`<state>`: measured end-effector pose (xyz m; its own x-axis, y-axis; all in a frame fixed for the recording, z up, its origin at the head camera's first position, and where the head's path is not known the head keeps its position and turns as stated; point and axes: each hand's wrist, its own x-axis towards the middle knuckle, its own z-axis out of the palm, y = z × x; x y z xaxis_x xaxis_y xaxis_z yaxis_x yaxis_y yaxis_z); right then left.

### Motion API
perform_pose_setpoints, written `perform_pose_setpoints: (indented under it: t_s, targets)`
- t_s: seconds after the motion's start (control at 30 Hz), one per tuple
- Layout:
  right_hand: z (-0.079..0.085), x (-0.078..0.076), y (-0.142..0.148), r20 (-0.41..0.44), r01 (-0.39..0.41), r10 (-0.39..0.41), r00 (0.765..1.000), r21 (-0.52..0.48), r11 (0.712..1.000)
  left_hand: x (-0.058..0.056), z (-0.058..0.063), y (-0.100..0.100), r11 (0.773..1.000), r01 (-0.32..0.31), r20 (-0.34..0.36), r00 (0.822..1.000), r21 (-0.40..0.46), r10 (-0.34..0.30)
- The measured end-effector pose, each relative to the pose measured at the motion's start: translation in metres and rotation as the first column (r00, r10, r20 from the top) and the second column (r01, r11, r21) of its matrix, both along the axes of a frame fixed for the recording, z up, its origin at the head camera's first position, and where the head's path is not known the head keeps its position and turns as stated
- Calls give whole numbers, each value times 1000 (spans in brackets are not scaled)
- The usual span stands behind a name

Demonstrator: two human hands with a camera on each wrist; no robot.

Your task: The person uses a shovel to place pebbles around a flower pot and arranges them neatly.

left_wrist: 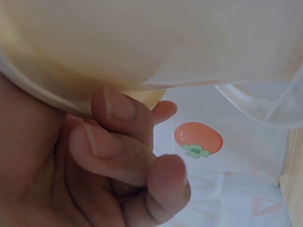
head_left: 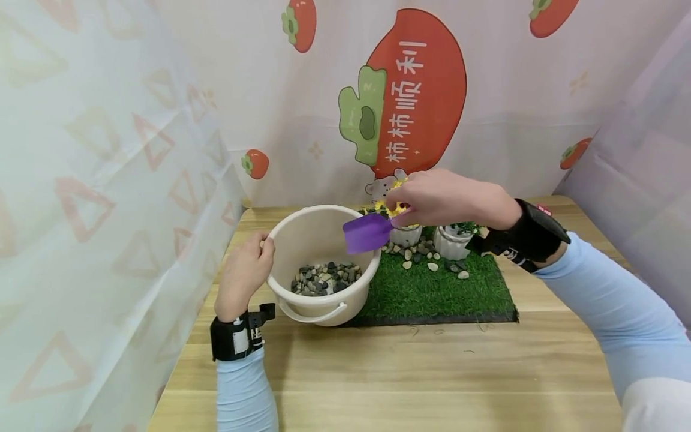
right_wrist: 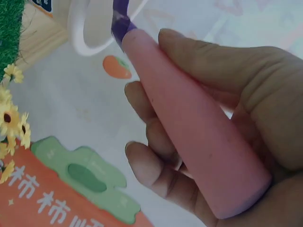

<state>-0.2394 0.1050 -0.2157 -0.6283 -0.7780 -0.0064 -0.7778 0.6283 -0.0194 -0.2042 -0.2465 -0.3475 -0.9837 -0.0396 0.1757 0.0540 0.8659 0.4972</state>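
A cream-white plastic bucket (head_left: 291, 243) stands tilted toward me, its handle hanging at the front. Grey, tan and dark pebbles (head_left: 318, 281) lie in its bottom. My left hand (head_left: 245, 270) grips the bucket's left rim; in the left wrist view its fingers (left_wrist: 118, 156) curl beside the outer wall. With my right hand (head_left: 445, 201) I hold a small shovel, its purple blade (head_left: 367, 234) over the right side of the bucket's mouth. No pebbles show on the blade. In the right wrist view, fingers and thumb wrap round the shovel's pink handle (right_wrist: 199, 127).
Right of the bucket, an artificial grass mat (head_left: 437, 294) lies on the wooden table (head_left: 432, 372). On it are two white pots, one with yellow flowers (right_wrist: 8, 116), the right one (head_left: 452, 243) with green leaves. Loose pebbles (head_left: 433, 266) lie around them. Printed curtains hang behind and beside.
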Motion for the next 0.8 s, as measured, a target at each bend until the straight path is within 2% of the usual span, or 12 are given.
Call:
perform_pose_setpoints:
  t_s: [0.27, 0.5, 0.63, 0.8]
  targets:
    - [-8, -3, -31, -28, 26, -24, 999, 70, 997, 3, 3, 2, 1000, 14, -2, 1000, 7, -14]
    - [-16, -15, -42, 36, -53, 49, 998, 125, 991, 4, 2, 3, 1000, 21, -25, 999, 11, -21]
    - [-17, -19, -50, 88, -43, 26, 996, 195, 980, 4, 3, 3, 1000, 24, -13, 1000, 16, -24]
    - [-18, -16, -61, 90, -54, 32, 995, 252, 966, 5, 3, 2, 1000, 21, -15, 1000, 14, -21]
